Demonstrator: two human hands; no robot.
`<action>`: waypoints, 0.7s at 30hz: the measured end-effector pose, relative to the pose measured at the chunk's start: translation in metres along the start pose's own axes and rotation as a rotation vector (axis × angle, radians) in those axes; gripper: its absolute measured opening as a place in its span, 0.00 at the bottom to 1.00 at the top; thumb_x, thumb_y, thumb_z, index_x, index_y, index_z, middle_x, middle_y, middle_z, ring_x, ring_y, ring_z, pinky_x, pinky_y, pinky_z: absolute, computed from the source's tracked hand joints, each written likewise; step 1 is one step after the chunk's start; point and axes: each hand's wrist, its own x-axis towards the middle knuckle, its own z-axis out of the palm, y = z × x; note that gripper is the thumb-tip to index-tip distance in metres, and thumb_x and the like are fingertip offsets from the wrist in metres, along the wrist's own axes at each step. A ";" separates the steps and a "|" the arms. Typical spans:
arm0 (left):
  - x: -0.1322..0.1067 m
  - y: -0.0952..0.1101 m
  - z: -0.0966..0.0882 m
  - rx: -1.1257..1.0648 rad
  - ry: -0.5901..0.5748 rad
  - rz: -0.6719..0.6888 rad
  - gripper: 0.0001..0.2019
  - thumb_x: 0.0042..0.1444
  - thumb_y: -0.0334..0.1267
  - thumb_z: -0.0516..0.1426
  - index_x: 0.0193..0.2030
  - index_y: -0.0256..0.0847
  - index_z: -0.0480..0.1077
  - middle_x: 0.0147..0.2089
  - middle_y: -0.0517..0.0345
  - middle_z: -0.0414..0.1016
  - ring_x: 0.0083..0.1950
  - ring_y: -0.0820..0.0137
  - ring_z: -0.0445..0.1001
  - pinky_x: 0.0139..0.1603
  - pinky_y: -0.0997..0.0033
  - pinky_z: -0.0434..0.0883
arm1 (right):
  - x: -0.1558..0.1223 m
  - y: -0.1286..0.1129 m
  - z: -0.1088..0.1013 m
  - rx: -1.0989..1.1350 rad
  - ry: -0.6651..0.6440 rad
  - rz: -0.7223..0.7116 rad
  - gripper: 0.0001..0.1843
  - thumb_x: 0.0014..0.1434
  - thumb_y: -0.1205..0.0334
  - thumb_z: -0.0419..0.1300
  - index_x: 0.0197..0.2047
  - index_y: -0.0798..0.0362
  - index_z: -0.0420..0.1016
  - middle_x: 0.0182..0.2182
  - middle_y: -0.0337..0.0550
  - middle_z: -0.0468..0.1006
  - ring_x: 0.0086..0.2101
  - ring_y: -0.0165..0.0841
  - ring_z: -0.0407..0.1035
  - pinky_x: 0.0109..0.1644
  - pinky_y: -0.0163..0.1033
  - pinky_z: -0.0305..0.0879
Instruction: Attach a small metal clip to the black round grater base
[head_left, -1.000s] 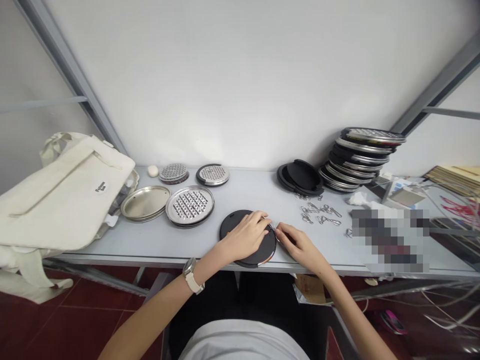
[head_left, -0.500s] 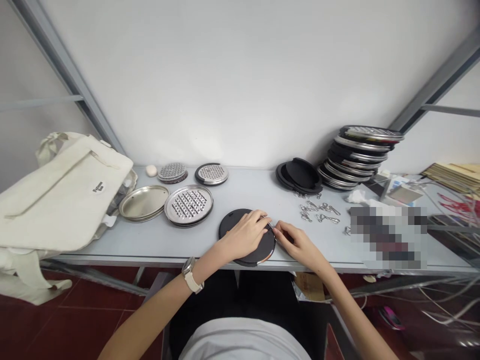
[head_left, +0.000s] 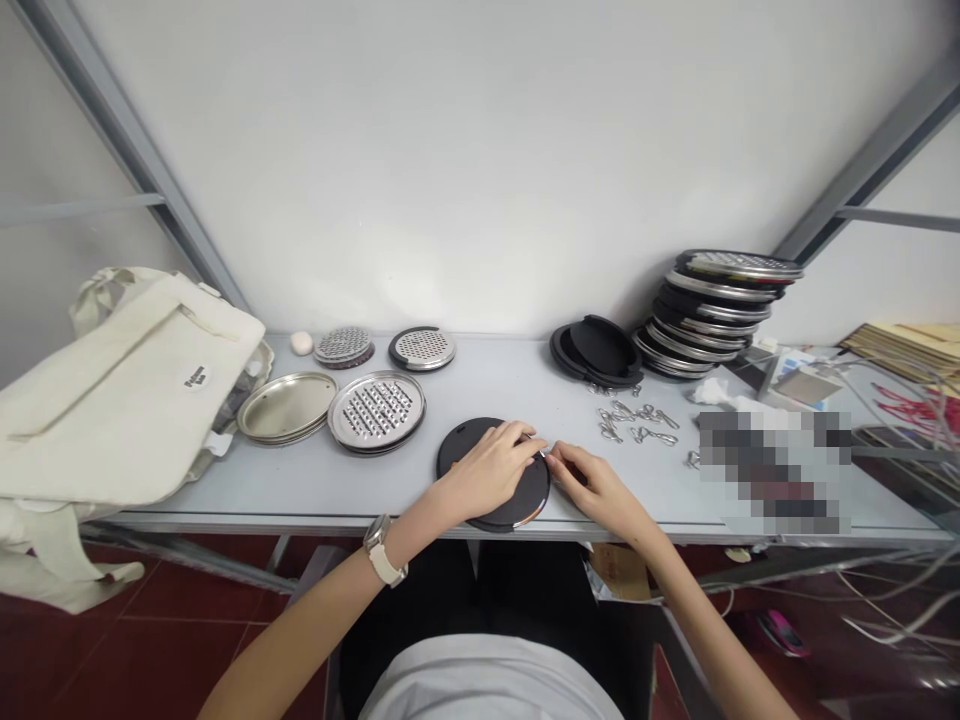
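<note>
A round black disc (head_left: 469,436) lies flat near the table's front edge, a shiny curved edge showing at its lower right. My left hand (head_left: 499,465) rests across it, its fingers bent over the disc's right side and pressing there. At that same edge, my right hand (head_left: 589,485) is closed in a pinch on a small shiny metal wire clip (head_left: 546,451), mostly covered by the fingertips. Several similar looped wire clips (head_left: 637,418) are scattered to the right. Stacked black round holders (head_left: 600,350) sit behind them.
Round metal grater plates (head_left: 377,410), plain metal discs (head_left: 289,405) and smaller graters (head_left: 424,348) lie to the left. Beyond them is a cream bag (head_left: 135,390). A tall stack of black-and-metal graters (head_left: 705,315) leans at the back right, near cables and papers (head_left: 907,345).
Both hands stay at the disc's right edge with only slight finger movement around the wire clip. The view has shifted very slightly.
</note>
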 end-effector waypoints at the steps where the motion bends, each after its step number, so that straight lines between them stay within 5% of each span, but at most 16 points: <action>1: 0.000 0.000 0.000 0.004 -0.002 0.003 0.15 0.66 0.29 0.47 0.57 0.42 0.62 0.55 0.51 0.64 0.58 0.65 0.64 0.60 0.61 0.63 | 0.000 0.001 0.000 0.002 0.002 0.001 0.16 0.68 0.56 0.46 0.28 0.50 0.61 0.24 0.35 0.64 0.27 0.31 0.60 0.33 0.36 0.59; 21: 0.000 0.001 0.000 0.020 -0.024 -0.009 0.14 0.67 0.31 0.45 0.57 0.41 0.61 0.55 0.50 0.64 0.58 0.64 0.64 0.60 0.59 0.63 | 0.000 -0.001 0.000 0.065 -0.013 0.015 0.13 0.68 0.57 0.47 0.32 0.50 0.60 0.24 0.33 0.61 0.26 0.30 0.57 0.33 0.35 0.56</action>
